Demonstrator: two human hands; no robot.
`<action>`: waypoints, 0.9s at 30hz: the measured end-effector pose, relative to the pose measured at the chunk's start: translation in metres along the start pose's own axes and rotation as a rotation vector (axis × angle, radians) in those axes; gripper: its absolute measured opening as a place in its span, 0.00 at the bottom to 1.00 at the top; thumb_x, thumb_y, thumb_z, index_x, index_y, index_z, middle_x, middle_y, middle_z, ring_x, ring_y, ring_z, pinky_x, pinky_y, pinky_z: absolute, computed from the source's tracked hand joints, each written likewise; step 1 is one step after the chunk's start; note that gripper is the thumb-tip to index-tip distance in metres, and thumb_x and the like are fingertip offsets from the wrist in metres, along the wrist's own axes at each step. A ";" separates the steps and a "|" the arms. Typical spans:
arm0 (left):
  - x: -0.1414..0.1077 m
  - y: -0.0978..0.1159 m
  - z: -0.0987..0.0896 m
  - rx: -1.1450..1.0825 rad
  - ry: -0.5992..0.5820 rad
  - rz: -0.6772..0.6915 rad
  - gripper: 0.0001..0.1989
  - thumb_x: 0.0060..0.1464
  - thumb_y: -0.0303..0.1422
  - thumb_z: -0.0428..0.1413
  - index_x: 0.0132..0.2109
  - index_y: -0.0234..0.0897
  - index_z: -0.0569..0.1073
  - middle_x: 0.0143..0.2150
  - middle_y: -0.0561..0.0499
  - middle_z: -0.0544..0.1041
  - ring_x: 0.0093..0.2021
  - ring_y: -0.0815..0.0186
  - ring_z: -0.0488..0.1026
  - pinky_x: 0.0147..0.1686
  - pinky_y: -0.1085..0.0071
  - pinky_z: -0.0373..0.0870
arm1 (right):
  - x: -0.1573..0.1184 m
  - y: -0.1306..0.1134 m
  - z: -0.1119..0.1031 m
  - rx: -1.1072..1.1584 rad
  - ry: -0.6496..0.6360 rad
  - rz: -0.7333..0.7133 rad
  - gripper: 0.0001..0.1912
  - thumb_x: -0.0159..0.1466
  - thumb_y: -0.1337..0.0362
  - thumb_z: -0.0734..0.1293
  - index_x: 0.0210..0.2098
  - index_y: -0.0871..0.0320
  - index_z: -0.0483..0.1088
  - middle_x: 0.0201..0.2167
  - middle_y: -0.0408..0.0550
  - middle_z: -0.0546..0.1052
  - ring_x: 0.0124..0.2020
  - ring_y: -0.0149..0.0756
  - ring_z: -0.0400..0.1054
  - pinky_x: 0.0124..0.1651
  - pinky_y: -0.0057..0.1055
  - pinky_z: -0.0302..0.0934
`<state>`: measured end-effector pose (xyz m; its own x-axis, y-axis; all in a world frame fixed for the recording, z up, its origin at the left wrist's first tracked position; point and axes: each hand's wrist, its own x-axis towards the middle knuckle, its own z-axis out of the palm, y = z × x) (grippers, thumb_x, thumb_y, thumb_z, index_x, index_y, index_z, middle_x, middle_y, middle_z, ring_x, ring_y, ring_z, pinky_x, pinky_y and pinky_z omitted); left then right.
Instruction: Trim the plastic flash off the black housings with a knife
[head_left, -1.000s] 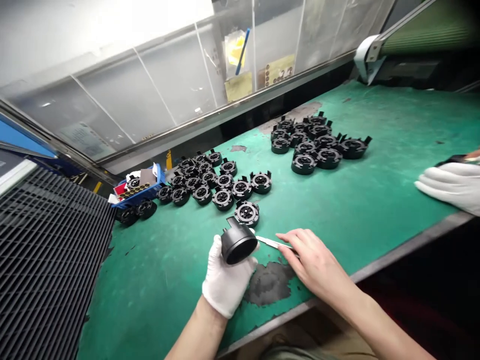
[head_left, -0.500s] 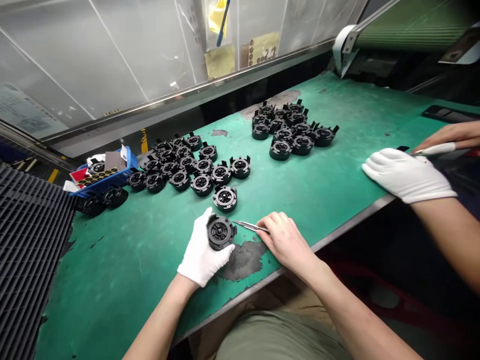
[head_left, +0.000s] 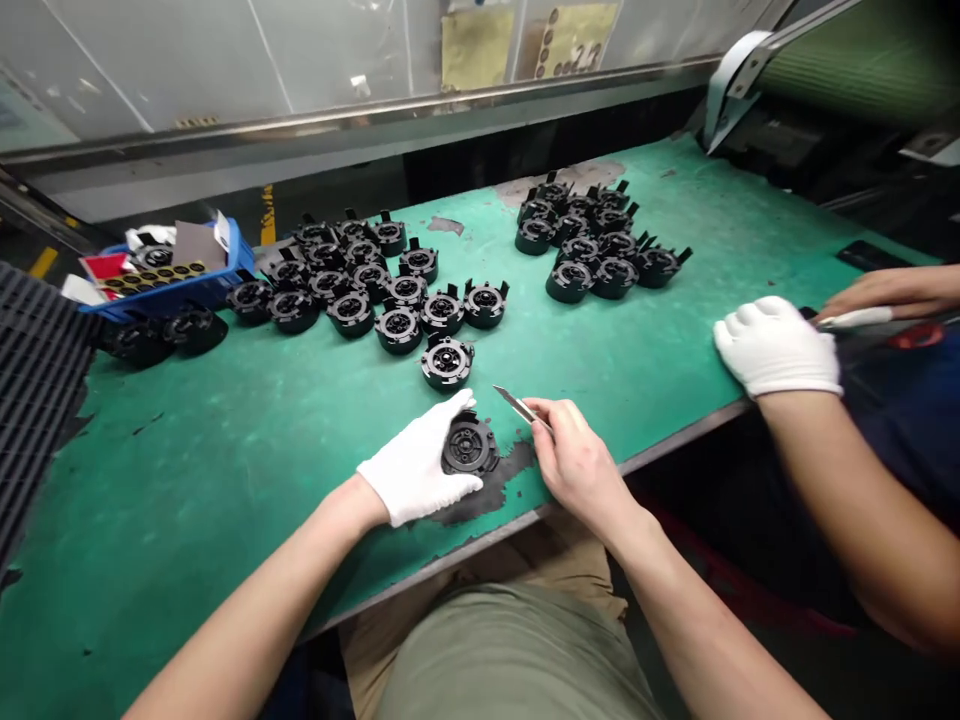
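Note:
My left hand (head_left: 420, 465), in a white glove, grips a round black part (head_left: 469, 446) between thumb and fingers, low over a dark worn patch near the table edge. My bare right hand (head_left: 574, 455) is closed around a thin metal craft knife (head_left: 517, 405), its blade pointing up and left. A small gap separates the blade from the held part. Just beyond my left hand, a single black part (head_left: 447, 363) rests on the green table (head_left: 300, 440).
Several black parts (head_left: 349, 312) stand at the left and another group (head_left: 574, 278) at the back right. A blue bin (head_left: 232, 262) holds assorted pieces. At the right, a co-worker's gloved hand (head_left: 776, 347) rests near the edge. A green conveyor (head_left: 862, 60) sits behind.
My left hand has turned and moved right with the black part. The knife has lifted a little, tilting more steeply. The co-worker's gloved hand has curled, and the camera view has shifted.

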<state>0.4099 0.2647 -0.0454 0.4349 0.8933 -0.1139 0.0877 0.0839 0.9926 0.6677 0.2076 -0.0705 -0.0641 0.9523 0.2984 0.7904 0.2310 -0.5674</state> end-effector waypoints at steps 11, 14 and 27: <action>0.007 -0.019 -0.018 0.477 -0.082 0.145 0.47 0.54 0.48 0.70 0.73 0.40 0.60 0.70 0.36 0.69 0.68 0.43 0.71 0.69 0.41 0.70 | -0.023 0.010 -0.015 0.026 -0.038 0.027 0.15 0.78 0.62 0.62 0.62 0.54 0.68 0.49 0.53 0.76 0.49 0.44 0.74 0.52 0.42 0.70; 0.007 -0.018 -0.015 0.648 -0.133 0.204 0.66 0.30 0.51 0.79 0.73 0.37 0.59 0.70 0.33 0.68 0.69 0.35 0.68 0.70 0.38 0.67 | -0.017 0.004 -0.013 0.023 -0.090 -0.018 0.14 0.78 0.63 0.63 0.61 0.54 0.68 0.49 0.53 0.76 0.48 0.43 0.74 0.52 0.40 0.69; 0.008 -0.035 -0.032 0.778 -0.034 0.577 0.55 0.48 0.57 0.70 0.71 0.32 0.57 0.62 0.28 0.74 0.61 0.36 0.75 0.59 0.41 0.76 | 0.017 -0.006 -0.016 0.012 -0.297 -0.084 0.09 0.77 0.66 0.63 0.54 0.54 0.71 0.41 0.47 0.79 0.39 0.36 0.75 0.42 0.34 0.68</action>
<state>0.3817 0.2833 -0.0799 0.6216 0.6911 0.3689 0.4159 -0.6902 0.5922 0.6719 0.2189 -0.0499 -0.3058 0.9459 0.1084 0.7676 0.3123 -0.5597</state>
